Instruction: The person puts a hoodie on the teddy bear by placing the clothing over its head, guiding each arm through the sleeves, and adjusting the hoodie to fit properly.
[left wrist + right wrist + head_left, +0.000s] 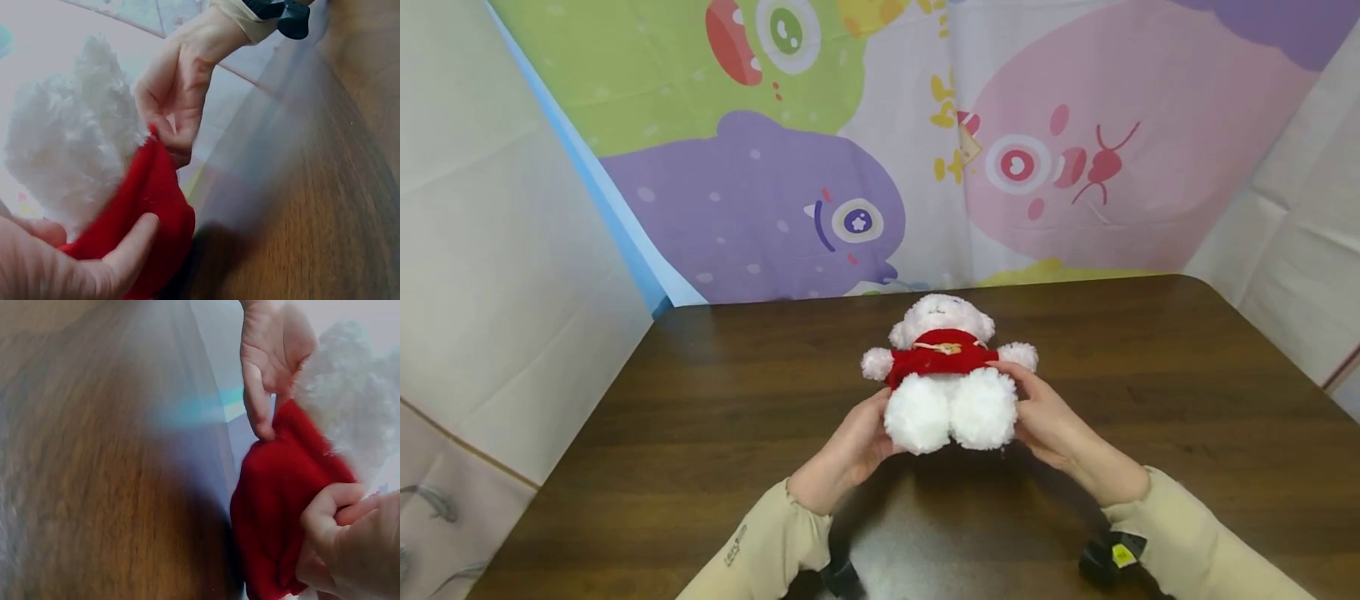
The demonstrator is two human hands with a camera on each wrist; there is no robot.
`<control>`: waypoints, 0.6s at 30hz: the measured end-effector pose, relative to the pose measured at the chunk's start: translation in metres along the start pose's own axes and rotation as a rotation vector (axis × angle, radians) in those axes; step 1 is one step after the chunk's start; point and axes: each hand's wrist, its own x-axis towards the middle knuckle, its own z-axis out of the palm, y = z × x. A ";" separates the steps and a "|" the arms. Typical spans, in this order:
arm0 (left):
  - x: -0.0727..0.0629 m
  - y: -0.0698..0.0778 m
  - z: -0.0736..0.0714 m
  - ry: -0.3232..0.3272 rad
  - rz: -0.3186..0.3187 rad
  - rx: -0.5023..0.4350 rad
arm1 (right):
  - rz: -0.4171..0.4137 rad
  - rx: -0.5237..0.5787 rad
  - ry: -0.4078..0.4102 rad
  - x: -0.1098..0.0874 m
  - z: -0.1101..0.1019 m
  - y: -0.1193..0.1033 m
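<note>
A white teddy bear (917, 412) in a red sweater (943, 360) is held over the middle of the table, feet towards me. My left hand (857, 442) grips its lower left side; in the left wrist view the thumb (134, 247) lies along the red cloth. From the other side my right hand (1048, 417) holds the bear, and its fingers (331, 506) pinch the sweater's hem in the right wrist view. White fur shows above the hem in both wrist views. The bear's body hides some fingertips in the head view.
The brown wooden table (737, 375) runs back to a cartoon-printed cloth (820, 192) hanging behind it. Pale cloth walls (512, 208) stand at left and right. A dark wrist strap with a yellow label (1122, 555) sits below the right sleeve.
</note>
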 end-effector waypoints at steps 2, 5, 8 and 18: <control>0.002 0.000 -0.001 0.027 -0.044 0.006 | 0.039 0.022 -0.003 0.000 -0.001 -0.001; 0.004 -0.001 -0.004 0.089 -0.116 0.067 | 0.072 -0.008 0.002 -0.001 0.000 -0.002; 0.005 0.000 -0.005 0.127 -0.147 0.176 | 0.063 -0.120 0.033 -0.001 0.003 0.000; 0.006 -0.004 -0.005 0.117 -0.011 0.281 | -0.069 -0.234 0.084 0.001 0.003 0.005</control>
